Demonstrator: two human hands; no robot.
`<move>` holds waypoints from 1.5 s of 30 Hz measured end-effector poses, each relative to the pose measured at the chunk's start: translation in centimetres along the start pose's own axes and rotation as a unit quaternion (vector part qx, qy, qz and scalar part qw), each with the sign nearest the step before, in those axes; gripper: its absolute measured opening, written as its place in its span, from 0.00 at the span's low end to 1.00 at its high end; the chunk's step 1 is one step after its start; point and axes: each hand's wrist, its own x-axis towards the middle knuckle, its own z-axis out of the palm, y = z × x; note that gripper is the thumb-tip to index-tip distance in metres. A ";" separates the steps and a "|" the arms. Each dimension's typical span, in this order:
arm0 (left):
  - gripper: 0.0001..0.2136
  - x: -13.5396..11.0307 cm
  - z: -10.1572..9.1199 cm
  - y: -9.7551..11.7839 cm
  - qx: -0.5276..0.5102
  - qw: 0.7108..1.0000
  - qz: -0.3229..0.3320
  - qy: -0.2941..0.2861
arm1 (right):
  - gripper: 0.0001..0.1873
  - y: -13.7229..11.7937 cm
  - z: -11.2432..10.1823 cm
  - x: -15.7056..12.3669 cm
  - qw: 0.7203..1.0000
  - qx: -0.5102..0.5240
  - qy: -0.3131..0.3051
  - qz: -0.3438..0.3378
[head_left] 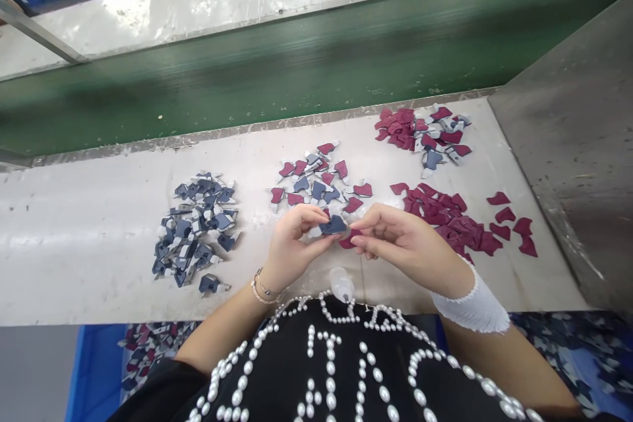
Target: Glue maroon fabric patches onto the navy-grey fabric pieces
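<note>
My left hand [291, 241] pinches a small dark blue cut piece [332, 225] with a pale backing, held just above the white worktable [99, 244]. My right hand [395, 237] meets it from the right, its fingers closed on a dark red cut piece [349, 239] tucked under the blue one. Right behind the hands lies a mixed pile of blue and red pieces [319, 181]. A small clear bottle [341, 283] stands close to my chest, between my wrists.
A pile of blue pieces [195, 227] lies to the left, a pile of red pieces [459, 221] to the right, and another mixed pile [422, 135] at the back right. A green conveyor belt [297, 66] runs behind the table. A metal panel [578, 158] rises on the right. Blue bins [93, 369] with more pieces sit below.
</note>
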 end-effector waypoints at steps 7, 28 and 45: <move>0.10 -0.3 0.4 0.4 0.093 0.994 0.034 0.041 | 0.12 0.3 1.0 1.0 0.997 0.045 0.047 0.029; 0.12 0.0 0.9 1.5 0.159 0.978 0.130 0.047 | 0.14 0.1 0.6 1.7 0.990 0.122 0.059 0.049; 0.12 0.3 -0.2 2.0 0.128 0.980 0.149 0.015 | 0.15 -0.4 -0.4 1.7 1.000 0.002 0.012 0.000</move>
